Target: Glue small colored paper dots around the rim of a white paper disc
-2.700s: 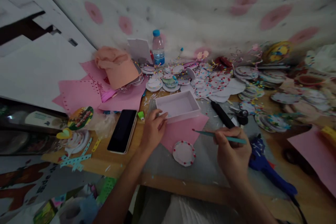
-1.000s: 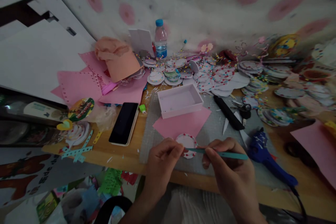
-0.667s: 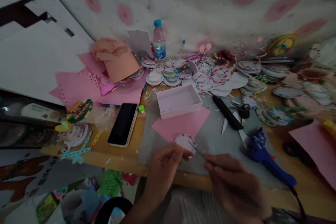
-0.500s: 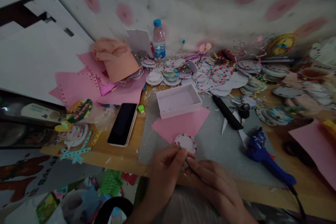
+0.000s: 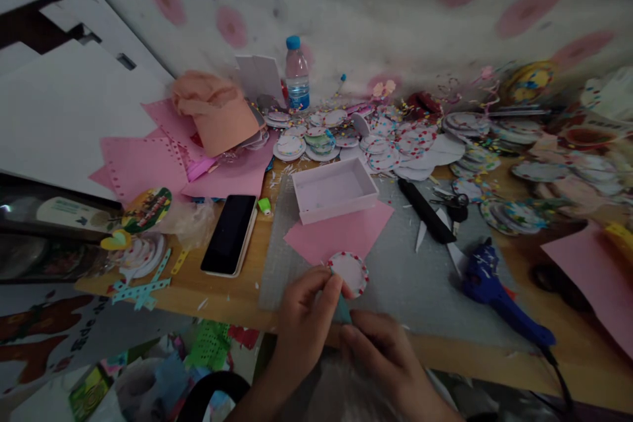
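A thin teal strip [image 5: 342, 310] runs between my two hands near the table's front edge. My left hand [image 5: 311, 306] pinches its upper end. The fingers of my right hand [image 5: 378, 349] are closed at its lower end. Just beyond the fingertips lies a round white disc [image 5: 350, 273] with red dots round its rim, partly covered by my left hand. The disc overlaps the near corner of a pink sheet [image 5: 341, 234]. An open white box [image 5: 336, 191] rests on the far part of that sheet.
Piles of decorated discs [image 5: 380, 142] and a water bottle [image 5: 297, 76] line the wall. A phone [image 5: 230, 235] lies left of the grey mat [image 5: 395, 297]. To the right are a black-handled tool [image 5: 426, 211], keys [image 5: 457, 208] and a blue glue gun [image 5: 499, 297].
My right hand has moved down and away from my left hand. More of the teal strip shows between them, and more of the disc is uncovered.
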